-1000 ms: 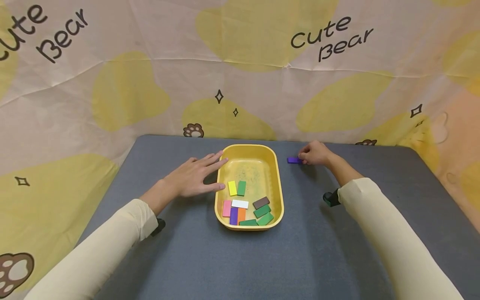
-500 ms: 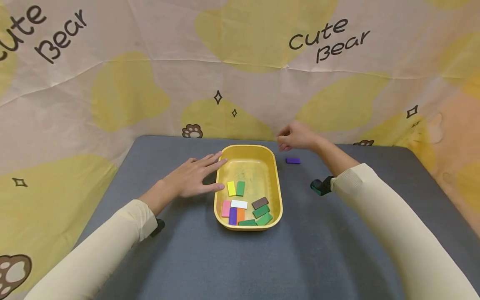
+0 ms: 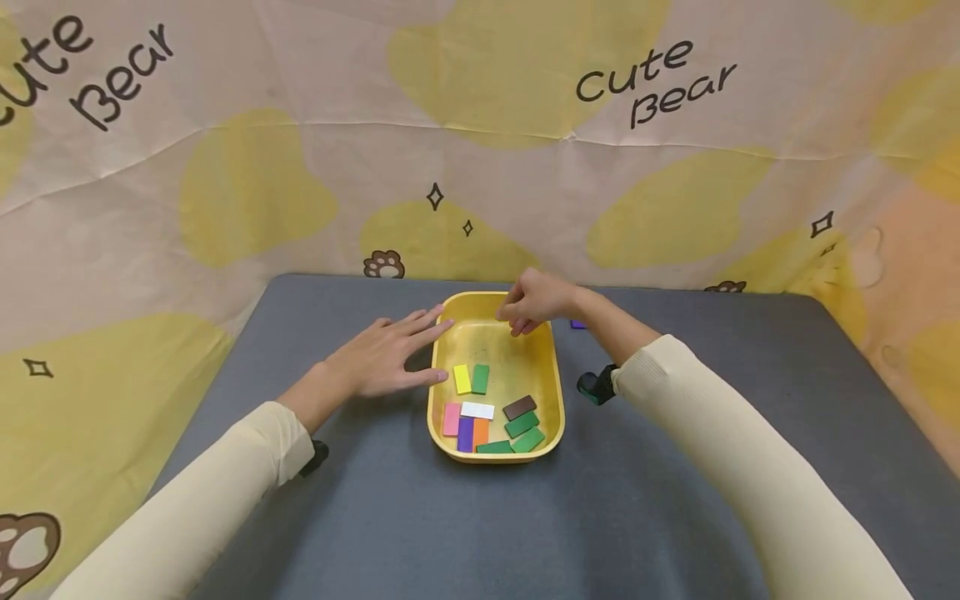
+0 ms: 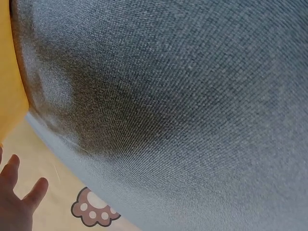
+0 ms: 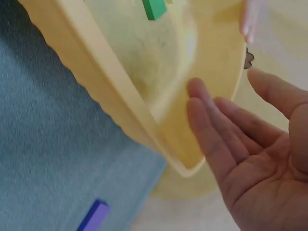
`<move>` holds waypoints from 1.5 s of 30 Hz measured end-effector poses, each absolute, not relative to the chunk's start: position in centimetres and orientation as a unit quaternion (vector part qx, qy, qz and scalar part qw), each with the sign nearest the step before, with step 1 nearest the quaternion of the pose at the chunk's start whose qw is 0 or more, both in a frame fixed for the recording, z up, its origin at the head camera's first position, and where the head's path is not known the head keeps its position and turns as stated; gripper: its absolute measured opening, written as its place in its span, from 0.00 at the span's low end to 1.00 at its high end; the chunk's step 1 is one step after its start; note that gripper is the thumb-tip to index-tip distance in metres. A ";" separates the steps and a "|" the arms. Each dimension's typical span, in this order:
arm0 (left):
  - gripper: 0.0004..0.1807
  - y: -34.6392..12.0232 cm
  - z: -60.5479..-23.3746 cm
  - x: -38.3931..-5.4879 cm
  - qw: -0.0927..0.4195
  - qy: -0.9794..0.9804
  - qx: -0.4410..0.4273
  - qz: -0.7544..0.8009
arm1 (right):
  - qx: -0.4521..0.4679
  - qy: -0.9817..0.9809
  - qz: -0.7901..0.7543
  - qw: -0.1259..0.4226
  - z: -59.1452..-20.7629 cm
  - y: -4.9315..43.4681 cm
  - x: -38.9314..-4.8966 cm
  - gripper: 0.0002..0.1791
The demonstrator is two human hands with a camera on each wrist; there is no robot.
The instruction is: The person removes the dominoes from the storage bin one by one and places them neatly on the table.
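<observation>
A yellow plastic tub (image 3: 557,392) stands on the table with several small coloured rectangular blocks inside. My left hand (image 3: 386,357) spreads its straight fingers along the tub's left rim. In the left wrist view its fingertips (image 4: 38,190) show at the lower left. My right hand (image 3: 538,300) hovers over the tub's far right corner. In the right wrist view its fingers are loosely bent and hold nothing. A purple block (image 5: 94,216) lies on the table to the right of the tub, mostly hidden behind my right wrist in the head view.
In the tub, a yellow block (image 3: 462,379) and a green block (image 3: 480,379) lie side by side. Pink, white, purple, orange, brown and green blocks gather at the near end. A printed cloth (image 3: 480,100) hangs behind the grey-blue table (image 3: 487,533).
My right hand has let go of the purple block on the table, risen and moved left over the tub. The left hand and the blocks in the tub have stayed in place.
</observation>
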State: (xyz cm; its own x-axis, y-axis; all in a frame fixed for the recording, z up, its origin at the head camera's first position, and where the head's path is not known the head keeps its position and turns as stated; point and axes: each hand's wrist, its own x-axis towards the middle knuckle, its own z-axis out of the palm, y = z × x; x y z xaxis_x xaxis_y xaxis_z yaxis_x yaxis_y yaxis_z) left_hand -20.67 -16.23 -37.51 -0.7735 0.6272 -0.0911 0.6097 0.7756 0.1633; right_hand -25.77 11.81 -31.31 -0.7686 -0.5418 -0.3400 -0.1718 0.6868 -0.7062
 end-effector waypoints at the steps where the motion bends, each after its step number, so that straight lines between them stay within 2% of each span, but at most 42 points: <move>1: 0.47 -16.2 -37.5 -20.7 0.070 0.940 0.329 0.063 | -0.205 0.876 -0.329 0.287 -31.5 11.6 -25.7 0.19; 8: 0.47 -16.3 -37.4 -20.7 0.070 0.940 0.328 0.067 | -0.197 0.872 -0.260 0.365 -32.6 10.1 -25.4 0.20; 21: 0.47 -16.3 -37.6 -20.7 0.066 0.938 0.334 0.070 | -0.158 0.857 -0.234 0.431 -33.6 7.2 -25.1 0.19; 34: 0.47 -16.4 -37.8 -20.8 0.066 0.938 0.334 0.070 | -0.121 0.875 -0.199 0.425 -33.9 5.5 -25.3 0.20; 45: 0.47 -16.4 -37.9 -20.9 0.062 0.937 0.338 0.068 | -0.108 0.899 -0.165 0.390 -34.7 4.3 -25.1 0.18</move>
State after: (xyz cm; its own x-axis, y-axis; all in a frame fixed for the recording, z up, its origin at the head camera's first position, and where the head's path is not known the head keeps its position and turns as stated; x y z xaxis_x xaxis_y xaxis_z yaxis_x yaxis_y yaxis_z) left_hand -20.86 -16.44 -37.86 -0.7641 0.6413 -0.0697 0.6244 0.7624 0.1701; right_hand -25.09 4.33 -34.71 -0.6719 -0.3232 -0.6664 -0.0657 0.9222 -0.3810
